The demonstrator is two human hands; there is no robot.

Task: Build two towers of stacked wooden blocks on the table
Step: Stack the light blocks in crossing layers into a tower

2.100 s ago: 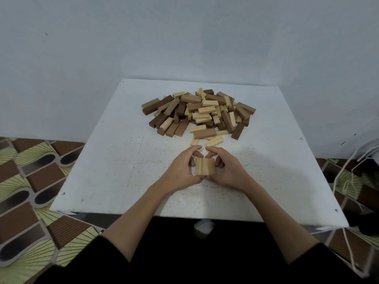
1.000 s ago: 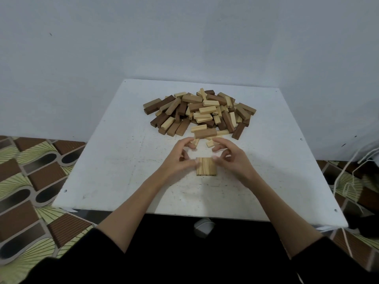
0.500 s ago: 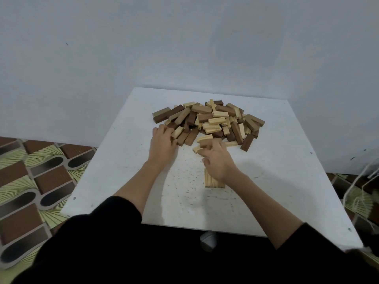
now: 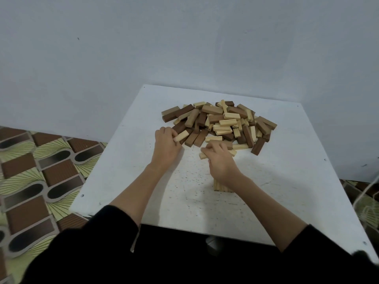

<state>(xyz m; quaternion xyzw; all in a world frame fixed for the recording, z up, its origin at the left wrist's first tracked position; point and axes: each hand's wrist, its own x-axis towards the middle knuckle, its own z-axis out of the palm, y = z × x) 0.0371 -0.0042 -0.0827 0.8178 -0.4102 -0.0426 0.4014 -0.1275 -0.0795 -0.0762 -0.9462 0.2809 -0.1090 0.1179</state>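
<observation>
A heap of light and dark wooden blocks [image 4: 223,121] lies at the back of the white table [image 4: 287,181]. My left hand [image 4: 166,146] grips a pale block [image 4: 181,136] at the heap's left edge. My right hand [image 4: 220,160] curls its fingers round another pale block [image 4: 204,155] at the heap's near edge. A flat row of pale blocks [image 4: 220,186] lies on the table under my right wrist, partly hidden by it.
The table stands against a plain grey wall. A patterned floor [image 4: 41,171] shows to the left. White cords [image 4: 367,193] hang off the table's right side. Bare tabletop lies to the left and right of the block row.
Both hands left the flat row of blocks and reached forward into the heap, each closing on a pale block. The camera tilted and shifted with the reach.
</observation>
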